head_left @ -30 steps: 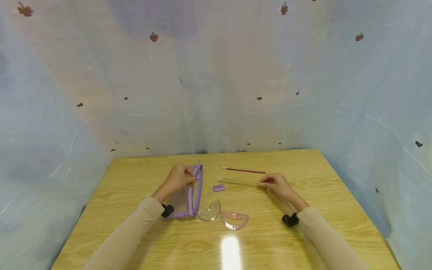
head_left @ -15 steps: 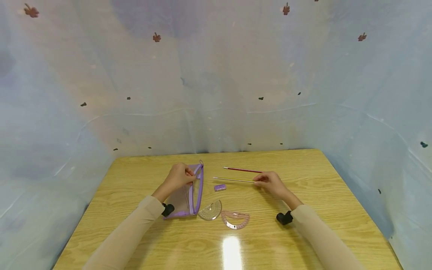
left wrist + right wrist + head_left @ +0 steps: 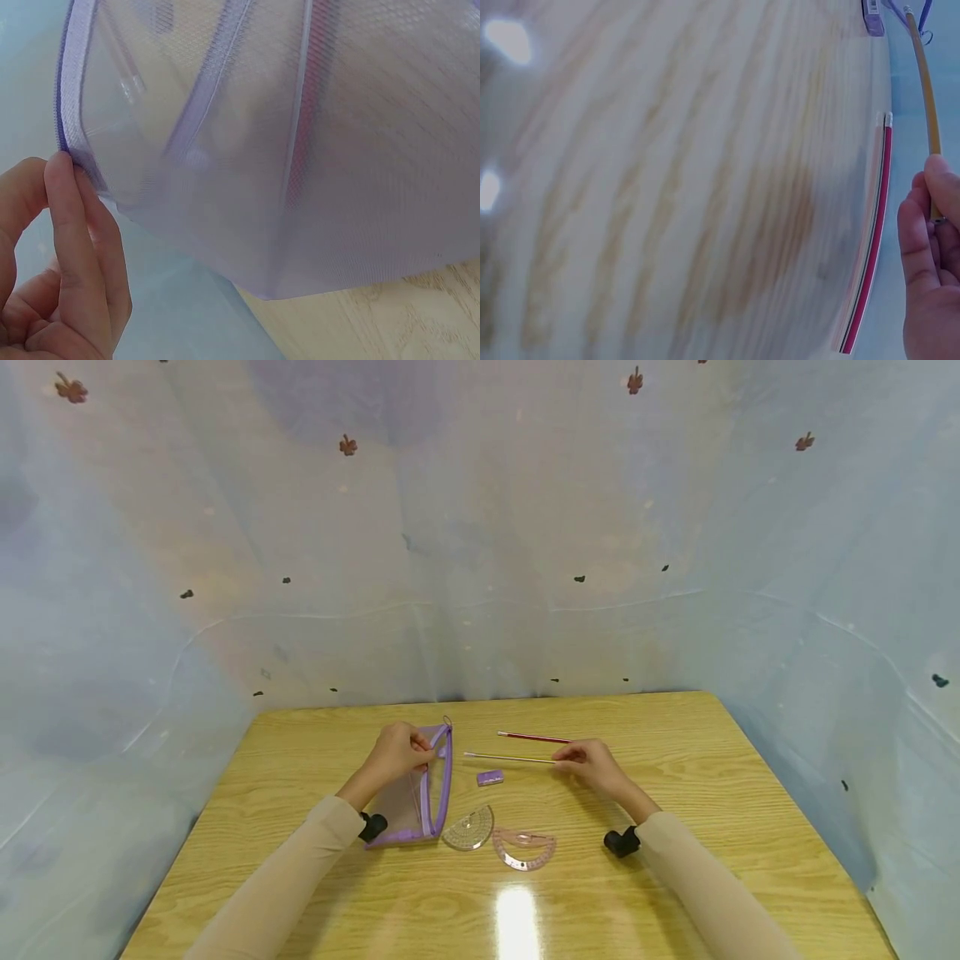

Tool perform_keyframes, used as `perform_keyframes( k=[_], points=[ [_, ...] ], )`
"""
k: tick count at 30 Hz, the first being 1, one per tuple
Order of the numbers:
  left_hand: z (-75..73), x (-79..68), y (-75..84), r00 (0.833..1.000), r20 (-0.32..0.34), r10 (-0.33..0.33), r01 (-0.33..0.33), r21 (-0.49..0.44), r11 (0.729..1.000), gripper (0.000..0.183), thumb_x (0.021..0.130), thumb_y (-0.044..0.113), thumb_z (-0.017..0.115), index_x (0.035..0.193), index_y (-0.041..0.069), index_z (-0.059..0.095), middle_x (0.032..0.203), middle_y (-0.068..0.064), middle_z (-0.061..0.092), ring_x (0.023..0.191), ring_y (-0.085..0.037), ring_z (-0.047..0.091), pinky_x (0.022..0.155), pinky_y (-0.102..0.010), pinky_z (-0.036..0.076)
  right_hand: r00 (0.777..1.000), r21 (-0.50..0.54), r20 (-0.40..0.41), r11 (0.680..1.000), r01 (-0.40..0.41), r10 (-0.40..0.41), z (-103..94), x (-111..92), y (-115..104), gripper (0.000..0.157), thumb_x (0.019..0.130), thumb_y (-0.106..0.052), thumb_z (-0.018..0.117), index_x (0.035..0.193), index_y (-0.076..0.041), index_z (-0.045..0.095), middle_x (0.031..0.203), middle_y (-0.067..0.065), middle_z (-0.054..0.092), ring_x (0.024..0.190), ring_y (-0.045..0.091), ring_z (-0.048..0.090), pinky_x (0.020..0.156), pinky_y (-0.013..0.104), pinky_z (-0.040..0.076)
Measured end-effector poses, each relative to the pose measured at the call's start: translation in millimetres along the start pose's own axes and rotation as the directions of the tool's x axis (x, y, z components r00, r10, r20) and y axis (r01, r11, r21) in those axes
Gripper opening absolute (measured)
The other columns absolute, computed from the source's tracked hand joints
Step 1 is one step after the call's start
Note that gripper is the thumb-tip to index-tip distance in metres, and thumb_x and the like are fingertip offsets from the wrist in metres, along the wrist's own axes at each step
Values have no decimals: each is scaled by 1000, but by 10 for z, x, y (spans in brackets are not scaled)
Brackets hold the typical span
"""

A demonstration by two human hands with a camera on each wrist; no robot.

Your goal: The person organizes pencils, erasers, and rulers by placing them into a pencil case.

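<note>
My left hand point(image 3: 396, 752) pinches the edge of a purple mesh zip pencil case point(image 3: 393, 810), whose mouth stands open toward the right. In the left wrist view, thumb and fingers grip the zip border, and a slim reddish item point(image 3: 306, 112) shows through the mesh point(image 3: 375, 187). My right hand point(image 3: 594, 767) holds a yellow pencil point(image 3: 510, 758) near one end, its other end pointing left at the case's opening. The right wrist view has this pencil point(image 3: 924, 75) between thumb and fingers. A red pencil point(image 3: 534, 737) lies just beyond the right hand.
On the wooden table point(image 3: 637, 910), a purple eraser point(image 3: 490, 777) lies between the case and the right hand. A clear protractor point(image 3: 470, 829) and a pink protractor point(image 3: 524, 862) lie nearer the front. A pale patterned curtain point(image 3: 480, 527) hangs behind the table.
My right hand has moved left with the yellow pencil, bringing its far end closer to the case. The left hand keeps its grip on the case in nearly the same spot.
</note>
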State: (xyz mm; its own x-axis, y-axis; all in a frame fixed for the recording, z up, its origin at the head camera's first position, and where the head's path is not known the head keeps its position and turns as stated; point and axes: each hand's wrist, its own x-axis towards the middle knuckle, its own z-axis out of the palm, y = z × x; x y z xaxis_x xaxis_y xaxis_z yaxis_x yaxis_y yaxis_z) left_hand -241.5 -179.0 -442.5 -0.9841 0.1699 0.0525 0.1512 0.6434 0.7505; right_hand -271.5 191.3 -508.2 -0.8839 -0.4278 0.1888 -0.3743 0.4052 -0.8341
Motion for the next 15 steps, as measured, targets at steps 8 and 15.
perform_keyframes(
  k=[8, 15],
  points=[
    [-9, -2, -15, 1000, 6, -22, 23, -19, 1000, 8, 86, 0, 74, 78, -2, 72, 67, -5, 68, 57, -18, 69, 56, -28, 59, 1000, -8, -4, 1000, -9, 9, 36, 32, -38, 10, 92, -4, 71, 98, 2, 75, 95, 13, 72, 79, 27, 68, 66, 30, 57],
    [-9, -6, -6, 1000, -1, -10, 10, -4, 1000, 10, 85, 0, 74, 76, 0, 71, 66, -3, 67, 56, -17, 69, 56, -28, 59, 1000, -21, -7, 1000, 6, -6, 62, 51, -72, 10, 91, -4, 71, 98, 2, 75, 95, 12, 72, 80, 21, 67, 69, 27, 56]
  ],
)
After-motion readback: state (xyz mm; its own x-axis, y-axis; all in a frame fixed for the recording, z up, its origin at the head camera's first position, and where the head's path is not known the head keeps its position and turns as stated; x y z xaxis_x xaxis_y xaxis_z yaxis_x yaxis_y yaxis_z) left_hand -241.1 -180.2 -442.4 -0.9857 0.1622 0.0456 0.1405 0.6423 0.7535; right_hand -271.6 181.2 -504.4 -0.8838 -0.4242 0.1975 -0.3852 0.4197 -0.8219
